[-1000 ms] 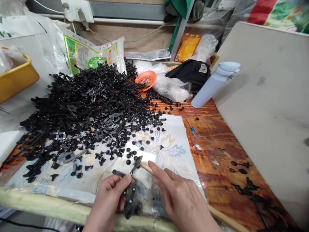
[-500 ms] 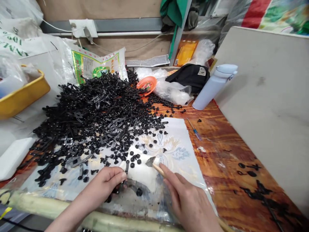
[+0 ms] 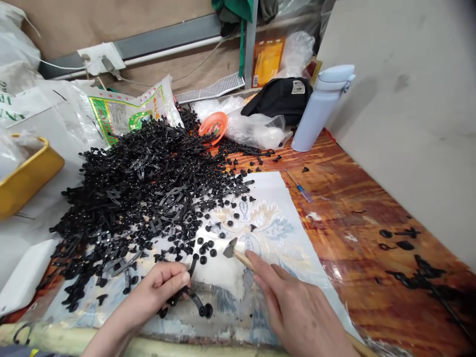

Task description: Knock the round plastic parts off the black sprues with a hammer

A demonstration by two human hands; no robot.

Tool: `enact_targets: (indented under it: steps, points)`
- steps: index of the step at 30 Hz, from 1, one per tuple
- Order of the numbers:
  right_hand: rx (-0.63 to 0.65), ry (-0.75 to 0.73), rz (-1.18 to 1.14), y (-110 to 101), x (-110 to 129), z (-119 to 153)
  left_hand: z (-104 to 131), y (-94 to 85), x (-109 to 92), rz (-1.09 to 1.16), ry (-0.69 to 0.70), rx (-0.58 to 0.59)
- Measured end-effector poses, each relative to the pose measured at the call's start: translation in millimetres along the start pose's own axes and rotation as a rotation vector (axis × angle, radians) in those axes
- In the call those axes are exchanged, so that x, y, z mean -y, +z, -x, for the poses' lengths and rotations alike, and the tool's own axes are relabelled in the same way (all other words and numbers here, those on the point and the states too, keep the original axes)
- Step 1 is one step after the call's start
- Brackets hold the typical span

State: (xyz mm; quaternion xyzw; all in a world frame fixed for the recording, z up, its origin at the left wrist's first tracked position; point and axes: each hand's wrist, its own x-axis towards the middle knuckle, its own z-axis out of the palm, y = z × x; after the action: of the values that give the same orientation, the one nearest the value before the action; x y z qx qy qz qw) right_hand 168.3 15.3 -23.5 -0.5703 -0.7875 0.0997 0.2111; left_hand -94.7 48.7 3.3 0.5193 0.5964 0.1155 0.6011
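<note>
My left hand (image 3: 167, 282) is closed around black plastic strips (image 3: 196, 300) with round knobbed ends, which stick out above and below the fingers. How many it holds is hidden by the fingers. My right hand (image 3: 286, 302) grips the wooden handle of a small tool with a dark, pointed metal head (image 3: 230, 247). That head rests on or just over a white patch (image 3: 219, 270) of the sheet. Several round black buttons (image 3: 203, 259) lie on this patch, between the tool's tip and my left hand. Beyond them rises a large heap of black plastic parts (image 3: 148, 168).
A patterned sheet (image 3: 275, 238) covers part of the wooden table (image 3: 334, 198). A screwdriver (image 3: 304, 192) and a pale blue bottle (image 3: 322, 109) are to the right, by a grey panel (image 3: 401, 99). An orange dish (image 3: 213, 128) stands behind the heap; a yellow bin (image 3: 33, 178) is left.
The camera view has shifted and tilted. The strips in my left hand have turned, with the lower knobbed end now reaching further down. My right hand keeps its grip on the tool.
</note>
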Motion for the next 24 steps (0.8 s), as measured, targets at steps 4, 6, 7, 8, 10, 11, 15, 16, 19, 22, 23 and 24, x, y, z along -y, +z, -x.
enact_targets:
  steps: [4,6,7,8,10,11,15,16,19,22,23,24]
  points:
    - [0.004,0.015,-0.015,0.1,0.1,1.6,-2.1,2.0,-1.3,-0.045,0.012,0.016]
    - [0.002,0.018,-0.017,0.0,-0.2,1.9,-1.9,3.1,-2.4,-0.060,0.004,0.013]
    - [0.002,0.021,-0.017,0.0,-0.4,1.7,-1.7,3.6,-3.1,-0.065,0.002,0.012]
    - [0.001,0.026,-0.016,0.0,-0.5,1.3,-1.6,4.0,-3.9,-0.070,0.007,0.012]
    - [0.006,0.032,-0.019,0.5,-0.7,0.2,-1.9,4.5,-6.1,-0.090,0.033,0.021]
    - [0.010,0.038,-0.021,0.9,-0.8,-0.3,-2.3,4.7,-7.3,-0.103,0.050,0.027]
    - [0.018,0.053,-0.031,2.1,-1.9,-0.8,-5.1,5.1,-10.7,-0.153,0.060,0.041]
    - [0.017,0.051,-0.032,1.6,-2.4,-0.7,-5.7,5.1,-10.8,-0.159,0.053,0.044]
    - [0.021,0.026,-0.040,-3.8,-2.1,-2.4,-6.3,4.4,-9.1,-0.154,0.044,0.051]
    - [0.018,0.009,-0.130,-15.3,3.5,-9.4,-6.3,3.3,-6.0,-0.128,0.038,0.063]
    - [0.018,-0.005,-0.173,-19.9,6.7,-12.9,-6.3,3.1,-5.2,-0.121,0.042,0.067]
    - [0.024,-0.029,-0.212,-24.4,10.3,-16.6,-6.5,3.0,-4.8,-0.116,0.047,0.071]
